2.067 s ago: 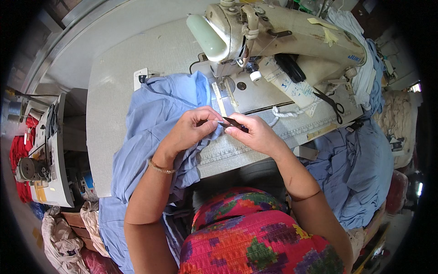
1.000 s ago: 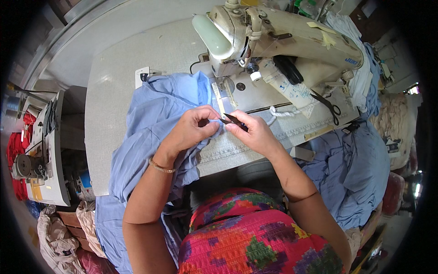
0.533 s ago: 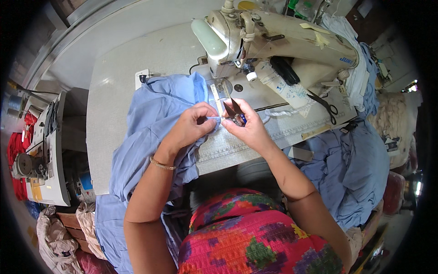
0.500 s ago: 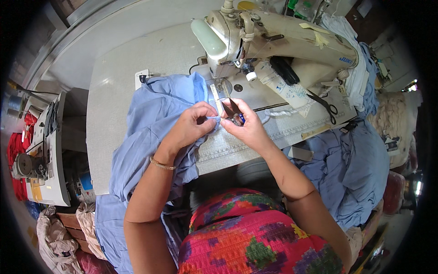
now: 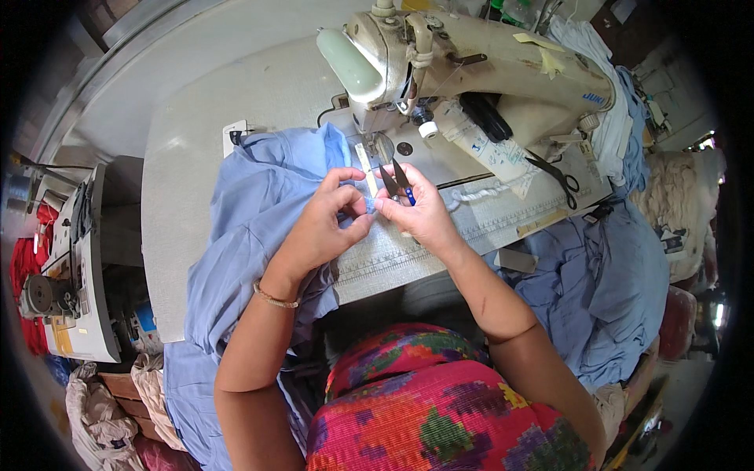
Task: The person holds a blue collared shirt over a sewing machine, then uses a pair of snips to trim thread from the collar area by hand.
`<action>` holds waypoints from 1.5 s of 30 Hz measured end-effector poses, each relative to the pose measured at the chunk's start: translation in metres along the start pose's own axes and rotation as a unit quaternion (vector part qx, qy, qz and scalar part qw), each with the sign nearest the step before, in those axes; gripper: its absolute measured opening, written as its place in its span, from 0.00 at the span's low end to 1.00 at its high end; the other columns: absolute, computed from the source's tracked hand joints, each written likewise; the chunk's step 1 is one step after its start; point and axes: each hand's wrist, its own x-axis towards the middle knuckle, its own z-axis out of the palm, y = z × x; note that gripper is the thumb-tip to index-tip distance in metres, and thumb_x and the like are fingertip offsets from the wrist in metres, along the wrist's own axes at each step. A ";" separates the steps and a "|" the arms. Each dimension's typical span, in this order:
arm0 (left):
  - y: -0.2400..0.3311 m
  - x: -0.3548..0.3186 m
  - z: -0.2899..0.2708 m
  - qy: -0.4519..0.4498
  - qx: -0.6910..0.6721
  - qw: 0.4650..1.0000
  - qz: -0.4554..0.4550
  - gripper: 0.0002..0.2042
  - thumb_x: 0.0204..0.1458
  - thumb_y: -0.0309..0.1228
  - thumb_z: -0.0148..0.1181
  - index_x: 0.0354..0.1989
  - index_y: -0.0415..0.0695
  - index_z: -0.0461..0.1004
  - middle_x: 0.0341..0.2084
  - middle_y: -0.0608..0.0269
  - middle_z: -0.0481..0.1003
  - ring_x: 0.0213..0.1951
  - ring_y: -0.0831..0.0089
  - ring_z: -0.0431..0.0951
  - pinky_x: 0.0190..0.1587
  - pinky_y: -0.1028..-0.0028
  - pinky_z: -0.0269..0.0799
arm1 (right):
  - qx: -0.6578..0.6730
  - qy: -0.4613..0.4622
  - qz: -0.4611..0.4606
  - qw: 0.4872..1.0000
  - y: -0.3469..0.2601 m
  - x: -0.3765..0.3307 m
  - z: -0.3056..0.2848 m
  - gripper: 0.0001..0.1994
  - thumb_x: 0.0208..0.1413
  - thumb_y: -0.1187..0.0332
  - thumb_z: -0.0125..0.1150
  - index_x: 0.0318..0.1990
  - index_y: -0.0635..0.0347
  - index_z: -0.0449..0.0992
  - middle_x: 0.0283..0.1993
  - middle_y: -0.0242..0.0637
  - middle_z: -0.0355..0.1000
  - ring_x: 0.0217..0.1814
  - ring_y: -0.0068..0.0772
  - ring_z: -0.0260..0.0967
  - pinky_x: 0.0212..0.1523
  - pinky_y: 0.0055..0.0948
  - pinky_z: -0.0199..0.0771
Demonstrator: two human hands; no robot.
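Observation:
A cream sewing machine (image 5: 487,74) stands at the back of a grey table (image 5: 181,180). A light blue garment (image 5: 243,212) lies in front of it and hangs off the table's left front edge. My left hand (image 5: 322,224) pinches a small fold of this blue cloth just below the needle area. My right hand (image 5: 420,212) holds small thread snips (image 5: 397,179) with dark blades and a blue grip, pointing up toward the machine's presser foot. The two hands nearly touch over a pale ruled mat (image 5: 440,235).
Black scissors (image 5: 554,173) lie on the machine bed to the right. More blue garments (image 5: 605,282) are heaped on the right. A second sewing machine (image 5: 67,267) stands at the left, with red cloth behind it and beige cloth (image 5: 102,408) on the floor.
My right hand has turned the snips from lying sideways to pointing up at the needle area. Both hands have shifted slightly toward the machine; the left keeps pinching the cloth.

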 end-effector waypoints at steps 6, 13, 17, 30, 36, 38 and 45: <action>-0.001 0.000 0.001 0.003 0.056 0.998 0.006 0.04 0.45 0.22 0.58 0.25 0.35 0.70 0.45 0.59 0.65 0.35 0.78 0.69 0.39 0.80 0.66 | -0.027 0.005 -0.036 0.999 0.004 -0.002 0.003 0.17 0.49 0.76 0.58 0.48 0.62 0.64 0.36 0.28 0.66 0.38 0.15 0.64 0.40 0.18 0.67; -0.008 0.002 0.001 0.021 0.072 0.996 0.056 0.01 0.43 0.19 0.55 0.24 0.34 0.71 0.44 0.60 0.67 0.33 0.79 0.70 0.36 0.81 0.66 | -0.024 -0.010 -0.058 0.998 0.007 0.000 0.003 0.19 0.50 0.76 0.58 0.50 0.60 0.64 0.36 0.26 0.66 0.29 0.09 0.60 0.24 0.10 0.60; -0.004 0.001 -0.001 0.017 -0.011 1.000 -0.010 0.01 0.43 0.18 0.54 0.22 0.35 0.71 0.43 0.62 0.66 0.30 0.84 0.67 0.34 0.83 0.63 | -0.006 -0.019 -0.020 1.000 0.001 -0.001 0.004 0.18 0.50 0.75 0.57 0.49 0.60 0.64 0.36 0.27 0.66 0.29 0.10 0.60 0.25 0.12 0.61; -0.001 -0.001 -0.004 -0.025 -0.151 0.988 -0.025 0.04 0.43 0.19 0.52 0.19 0.39 0.69 0.37 0.64 0.68 0.32 0.83 0.64 0.34 0.85 0.58 | 0.190 -0.108 0.114 0.969 -0.002 0.002 -0.003 0.13 0.48 0.74 0.58 0.42 0.58 0.66 0.29 0.26 0.64 0.17 0.13 0.56 0.16 0.14 0.56; 0.007 -0.006 -0.002 -0.050 -0.204 0.977 -0.036 0.04 0.43 0.19 0.52 0.20 0.39 0.67 0.30 0.66 0.69 0.30 0.84 0.64 0.32 0.84 0.59 | 0.310 -0.156 0.201 0.916 0.001 0.002 -0.008 0.12 0.48 0.76 0.57 0.40 0.58 0.65 0.29 0.29 0.66 0.16 0.14 0.56 0.16 0.14 0.56; 0.008 -0.009 0.004 -0.060 -0.235 0.969 -0.040 0.04 0.43 0.18 0.51 0.20 0.39 0.66 0.28 0.67 0.69 0.28 0.84 0.64 0.29 0.84 0.59 | 0.338 -0.177 0.225 0.897 0.003 -0.001 -0.010 0.12 0.48 0.77 0.56 0.41 0.58 0.64 0.29 0.31 0.67 0.15 0.14 0.56 0.16 0.14 0.56; 0.015 -0.014 0.002 -0.044 0.272 0.951 0.143 0.07 0.38 0.15 0.52 0.26 0.39 0.63 0.26 0.57 0.68 0.23 0.64 0.68 0.26 0.74 0.64 | 0.324 -0.131 0.241 0.905 0.000 -0.004 -0.012 0.12 0.50 0.77 0.55 0.42 0.58 0.64 0.27 0.28 0.65 0.16 0.12 0.55 0.16 0.13 0.55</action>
